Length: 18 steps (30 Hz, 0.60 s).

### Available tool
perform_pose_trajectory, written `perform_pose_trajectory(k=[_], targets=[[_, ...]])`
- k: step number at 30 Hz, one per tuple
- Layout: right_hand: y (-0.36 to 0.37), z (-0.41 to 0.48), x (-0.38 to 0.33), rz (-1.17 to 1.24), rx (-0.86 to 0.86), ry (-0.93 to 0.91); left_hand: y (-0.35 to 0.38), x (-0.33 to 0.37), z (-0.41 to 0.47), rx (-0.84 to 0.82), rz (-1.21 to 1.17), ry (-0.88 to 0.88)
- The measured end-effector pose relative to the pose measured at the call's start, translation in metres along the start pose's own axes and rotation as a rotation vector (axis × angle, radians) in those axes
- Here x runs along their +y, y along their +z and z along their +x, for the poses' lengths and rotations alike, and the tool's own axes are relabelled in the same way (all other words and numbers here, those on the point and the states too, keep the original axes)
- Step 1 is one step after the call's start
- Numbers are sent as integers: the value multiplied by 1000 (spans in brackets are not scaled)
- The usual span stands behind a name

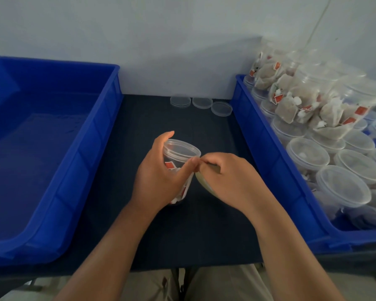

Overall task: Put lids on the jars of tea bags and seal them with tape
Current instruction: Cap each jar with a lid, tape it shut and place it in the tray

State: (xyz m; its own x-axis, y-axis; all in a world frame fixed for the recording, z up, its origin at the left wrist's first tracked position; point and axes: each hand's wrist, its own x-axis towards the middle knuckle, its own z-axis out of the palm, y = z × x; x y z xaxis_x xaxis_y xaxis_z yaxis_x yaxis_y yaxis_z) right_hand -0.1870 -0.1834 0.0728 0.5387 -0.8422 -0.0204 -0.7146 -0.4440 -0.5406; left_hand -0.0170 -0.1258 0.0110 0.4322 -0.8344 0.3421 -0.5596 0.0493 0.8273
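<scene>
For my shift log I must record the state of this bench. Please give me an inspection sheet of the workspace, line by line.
Surface: dark table carrying a left blue bin and a right blue bin.
Job's things: jar of tea bags, lid on; tape roll beside it; three loose lids at the back; lidded jars piled in the right blue bin.
Clutter: nothing seen.
Grippers: left hand holds the jar; right hand holds the tape roll, fingertips at the jar's rim.
Cables: one thin line on the wall, kind unclear.
Surroundings: pale wall behind.
</scene>
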Motion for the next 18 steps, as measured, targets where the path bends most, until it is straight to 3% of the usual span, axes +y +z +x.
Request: perform_pose_trajectory(k=[4, 9, 18], targets=[[-1, 0, -3, -39, 7, -4, -3, -1, 1, -39, 16, 32], [1, 0, -6, -49, 17, 6, -4, -4, 2, 33, 139, 11], [-1, 1, -10, -67, 5, -16, -6, -7, 5, 10, 54, -14]])
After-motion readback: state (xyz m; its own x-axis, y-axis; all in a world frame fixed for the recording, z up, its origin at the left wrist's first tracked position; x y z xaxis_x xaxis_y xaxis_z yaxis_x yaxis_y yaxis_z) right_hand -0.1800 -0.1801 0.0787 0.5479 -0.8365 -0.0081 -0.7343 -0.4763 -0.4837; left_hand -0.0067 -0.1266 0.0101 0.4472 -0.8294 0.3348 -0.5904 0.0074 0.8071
